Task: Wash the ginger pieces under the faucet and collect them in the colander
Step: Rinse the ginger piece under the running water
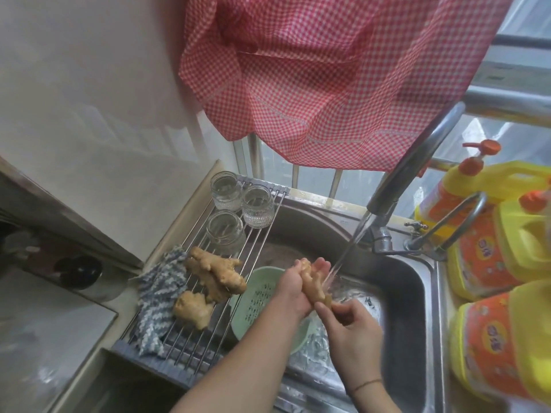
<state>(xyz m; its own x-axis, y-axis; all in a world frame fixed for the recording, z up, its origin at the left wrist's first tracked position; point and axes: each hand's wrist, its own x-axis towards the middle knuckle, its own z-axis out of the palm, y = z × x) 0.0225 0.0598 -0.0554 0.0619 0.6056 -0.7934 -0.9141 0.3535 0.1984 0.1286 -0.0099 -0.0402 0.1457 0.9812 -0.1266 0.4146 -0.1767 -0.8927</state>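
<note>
— Progress? 
— One ginger piece (313,286) was under the faucet (384,201) stream, left hand (293,289) gripping it, right hand (348,318) pinching its end. 
— Outstanding? 
— Two ginger pieces (214,272) on the rack (190,350); green colander (253,299) apparently empty.

You've got one knobbly tan ginger piece (313,286) up over the sink, right beside the faucet (384,201) stream. Two more ginger pieces (213,271) lie on the rack, beside your pale green colander (256,296), which sits tilted.
</note>
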